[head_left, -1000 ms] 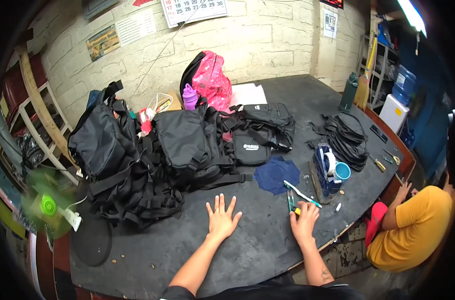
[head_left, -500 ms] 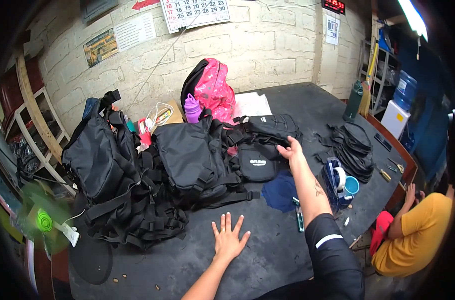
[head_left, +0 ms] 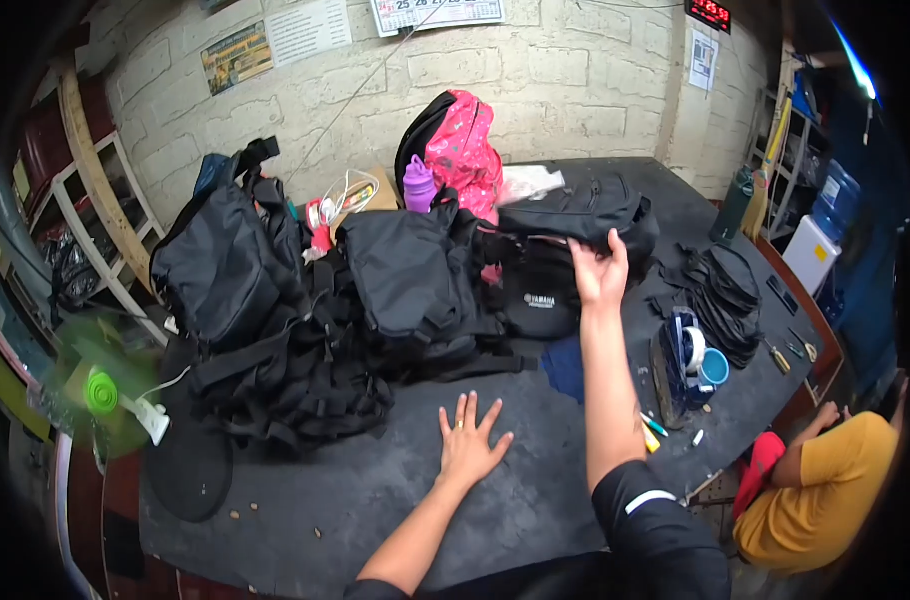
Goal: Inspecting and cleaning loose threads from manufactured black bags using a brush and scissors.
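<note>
My left hand (head_left: 472, 445) lies palm-down on the dark tabletop, fingers spread, holding nothing; a ring shows on one finger. My right hand (head_left: 602, 270) is raised in front of a black bag (head_left: 585, 205) at the back of the table. Its palm faces up, with thumb and fingers apart; whether the fingertips touch the bag is hard to tell. Beneath the bag a flat black panel with a white logo (head_left: 537, 300) faces me, blurred. A dark blue cloth (head_left: 563, 368) lies partly hidden by my right forearm.
Black backpacks (head_left: 405, 270) and loose straps (head_left: 295, 385) crowd the left. Behind them stand a purple bottle (head_left: 419, 185) and a pink backpack (head_left: 465, 140). On the right are a caddy with tape and a blue cup (head_left: 713, 368), another black bag (head_left: 720, 300) and a seated person (head_left: 820, 490).
My right hand has moved up and turned palm-up. The black bag behind it has shifted and now stands higher. My left hand stays flat on the table. The whole view has shifted slightly.
</note>
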Demonstrator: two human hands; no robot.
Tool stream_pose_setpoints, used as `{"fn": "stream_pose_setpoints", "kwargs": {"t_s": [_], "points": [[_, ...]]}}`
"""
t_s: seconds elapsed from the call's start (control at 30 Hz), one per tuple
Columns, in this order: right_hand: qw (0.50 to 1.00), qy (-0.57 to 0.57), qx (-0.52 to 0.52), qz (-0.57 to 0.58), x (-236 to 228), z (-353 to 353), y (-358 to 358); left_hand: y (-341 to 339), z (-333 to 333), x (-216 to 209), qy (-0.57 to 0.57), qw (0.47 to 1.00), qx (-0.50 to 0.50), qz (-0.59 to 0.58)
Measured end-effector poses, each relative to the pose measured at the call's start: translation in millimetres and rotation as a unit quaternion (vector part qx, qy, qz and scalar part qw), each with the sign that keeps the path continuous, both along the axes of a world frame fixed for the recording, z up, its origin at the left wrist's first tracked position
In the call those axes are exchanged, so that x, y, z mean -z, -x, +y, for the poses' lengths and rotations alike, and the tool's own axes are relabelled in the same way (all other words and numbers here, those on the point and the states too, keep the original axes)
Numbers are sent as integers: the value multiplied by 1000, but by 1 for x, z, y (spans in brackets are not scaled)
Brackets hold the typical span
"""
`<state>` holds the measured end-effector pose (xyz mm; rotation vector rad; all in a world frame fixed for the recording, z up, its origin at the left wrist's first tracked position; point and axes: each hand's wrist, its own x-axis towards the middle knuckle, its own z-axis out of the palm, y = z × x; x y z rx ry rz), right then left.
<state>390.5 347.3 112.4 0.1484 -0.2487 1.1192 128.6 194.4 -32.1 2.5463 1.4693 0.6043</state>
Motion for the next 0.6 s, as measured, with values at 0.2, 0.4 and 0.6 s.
{"fn": "stream_pose_setpoints", "kwargs": {"t_s": [0.2, 0.4, 0.6], "points": [[996, 48, -71, 25, 52, -176, 125, 21, 5, 16, 147, 851, -2, -503], [869, 153, -414, -225, 113, -284, 163, 32, -19, -29, 469, 568, -51, -674], [604, -57, -184, -773, 33, -313, 142, 21, -4, -8, 348, 617, -241, -664]]}}
